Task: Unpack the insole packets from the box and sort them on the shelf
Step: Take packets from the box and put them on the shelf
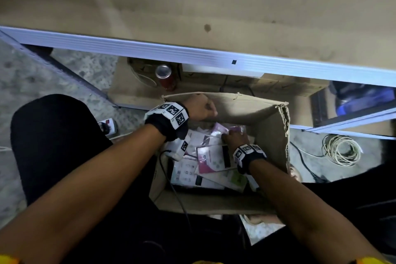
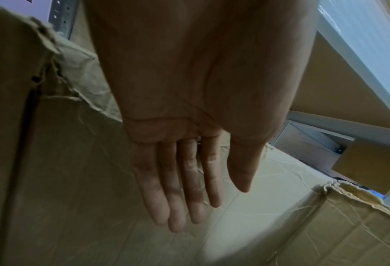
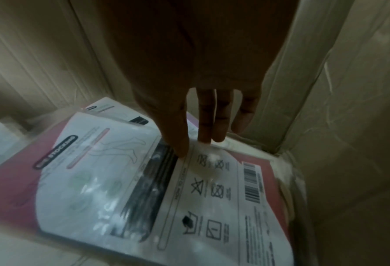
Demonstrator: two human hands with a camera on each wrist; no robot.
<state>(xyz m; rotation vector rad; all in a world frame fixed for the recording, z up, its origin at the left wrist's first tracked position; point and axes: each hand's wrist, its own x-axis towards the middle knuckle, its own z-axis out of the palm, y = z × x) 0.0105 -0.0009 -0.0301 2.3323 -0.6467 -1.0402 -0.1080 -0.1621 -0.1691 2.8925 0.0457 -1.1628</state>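
From the head view, the left hand is hovering inside the cardboard box, beyond the insole packets; a red can is standing past it.

Left wrist: fingers are hanging straight, holding nothing.

Right wrist: the right hand is touching a packet with straight fingertips, box walls crowding it.

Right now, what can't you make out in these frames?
- Head view: how deep the packets are stacked in the box; the top layer hides it.
- Head view: the left hand seems curled on the box's far wall, yet the left wrist view shows straight fingers.
- Right wrist view: fine print on the top packet is blurred.
- Right wrist view: whether the right hand pinches or only touches it.
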